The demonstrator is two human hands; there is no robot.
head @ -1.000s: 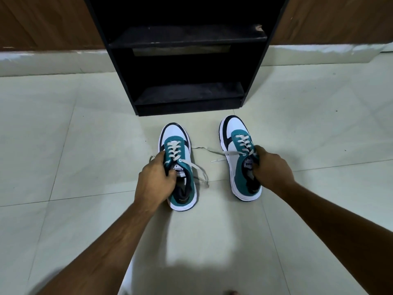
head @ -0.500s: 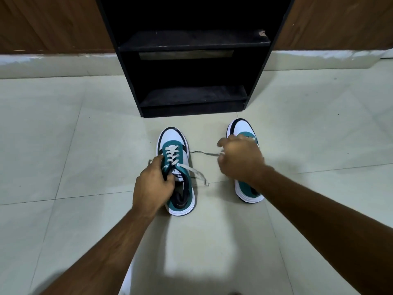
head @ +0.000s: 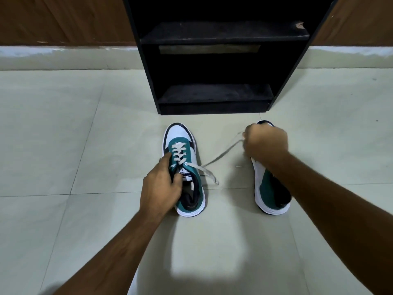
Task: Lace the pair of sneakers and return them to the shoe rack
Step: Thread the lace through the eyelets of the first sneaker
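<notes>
Gripping two sneakers (head: 184, 171) (head: 270, 192), apparently both laced.

At right of centre, the clenched right hand (head: 265, 143) and its forearm cover the laces and most of the upper of the right-side white, teal and black sneaker (head: 268, 193), leaving only toe tip and heel showing. The pale lace strand (head: 223, 153) entering that grip is motion-blurred. The black open-fronted shoe rack (head: 214, 60) is cut off by the top edge, and both forearms run out at the bottom.
</notes>
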